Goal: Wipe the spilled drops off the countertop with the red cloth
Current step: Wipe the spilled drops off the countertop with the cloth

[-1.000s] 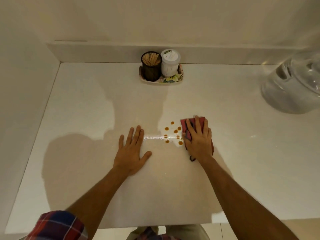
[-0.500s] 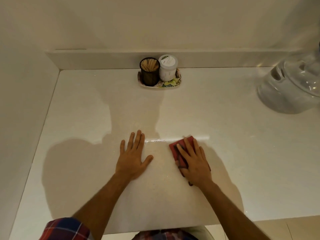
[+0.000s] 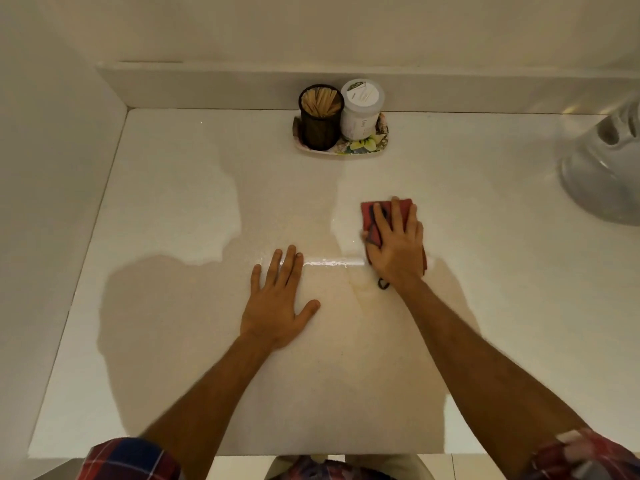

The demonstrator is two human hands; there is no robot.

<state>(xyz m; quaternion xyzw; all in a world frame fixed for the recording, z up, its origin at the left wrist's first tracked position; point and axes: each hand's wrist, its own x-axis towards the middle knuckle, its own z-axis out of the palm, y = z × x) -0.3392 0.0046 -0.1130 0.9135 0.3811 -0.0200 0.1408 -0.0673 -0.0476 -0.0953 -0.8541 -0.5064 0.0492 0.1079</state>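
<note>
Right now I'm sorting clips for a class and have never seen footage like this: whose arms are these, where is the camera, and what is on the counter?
There is no machine here. The camera sits on a person's head and looks down, so the two bare arms reaching in from the bottom are that person's own. The left hand lies flat and empty on the pale glossy countertop. The right hand presses a folded red cloth against the surface, fingers spread over it. I see no distinct brown drops, only a faint smear and a bright reflected line between the hands. At the back, a small flowered tray holds a dark cup of wooden sticks and a white lidded jar. A clear rounded container stands at the right edge.
</note>
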